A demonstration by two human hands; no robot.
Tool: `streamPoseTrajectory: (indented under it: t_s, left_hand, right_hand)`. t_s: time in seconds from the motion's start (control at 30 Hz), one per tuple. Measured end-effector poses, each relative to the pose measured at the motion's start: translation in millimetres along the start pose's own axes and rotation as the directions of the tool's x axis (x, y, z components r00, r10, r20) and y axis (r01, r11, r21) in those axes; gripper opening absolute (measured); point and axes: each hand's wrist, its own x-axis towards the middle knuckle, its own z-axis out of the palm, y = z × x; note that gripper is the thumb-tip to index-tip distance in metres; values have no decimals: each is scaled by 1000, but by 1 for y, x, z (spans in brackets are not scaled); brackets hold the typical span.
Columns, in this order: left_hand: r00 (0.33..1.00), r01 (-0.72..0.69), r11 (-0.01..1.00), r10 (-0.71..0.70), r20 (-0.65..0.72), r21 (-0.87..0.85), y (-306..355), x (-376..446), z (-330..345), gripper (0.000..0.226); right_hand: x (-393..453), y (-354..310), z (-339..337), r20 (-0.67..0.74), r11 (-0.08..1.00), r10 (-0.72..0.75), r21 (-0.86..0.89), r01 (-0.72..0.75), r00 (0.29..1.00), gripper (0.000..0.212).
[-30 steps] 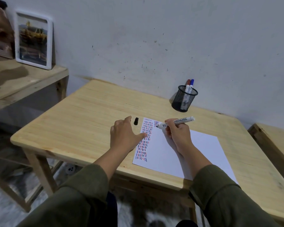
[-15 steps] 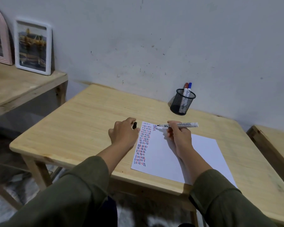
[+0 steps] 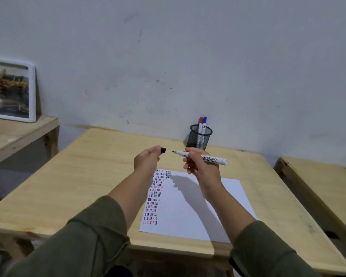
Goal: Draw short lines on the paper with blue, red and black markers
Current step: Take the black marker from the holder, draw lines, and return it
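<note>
A white sheet of paper (image 3: 190, 208) lies on the wooden table (image 3: 84, 180), with columns of short blue, red and black lines down its left side. My right hand (image 3: 200, 166) is raised above the paper and holds an uncapped black marker (image 3: 210, 158), tip pointing left. My left hand (image 3: 148, 159) is also lifted and pinches the black cap (image 3: 163, 150), a short gap from the marker's tip. A red marker (image 3: 200, 121) and a blue marker (image 3: 204, 122) stand in a black mesh cup (image 3: 200, 137) at the table's back.
A framed picture (image 3: 12, 88) leans against the wall on a lower wooden shelf (image 3: 16, 132) at left. Another wooden surface (image 3: 320, 180) sits at right. The wall rises right behind the table.
My left hand picked the cap up off the table. Both hands rose from the paper, bringing cap and marker tip close together in the air.
</note>
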Motion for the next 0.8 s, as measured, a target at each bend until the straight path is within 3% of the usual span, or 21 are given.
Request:
streamPoseTrajectory:
  t_s: [0.37, 0.8]
  left_hand:
    - [990, -1, 1000, 5, 141, -30, 22, -20, 25, 6]
    - [965, 86, 996, -85, 247, 8, 41, -30, 32, 20]
  right_hand:
    - [0, -25, -4, 0, 991, -95, -95, 94, 995, 14]
    - [1, -45, -7, 121, 939, -176, -276, 204, 977, 15]
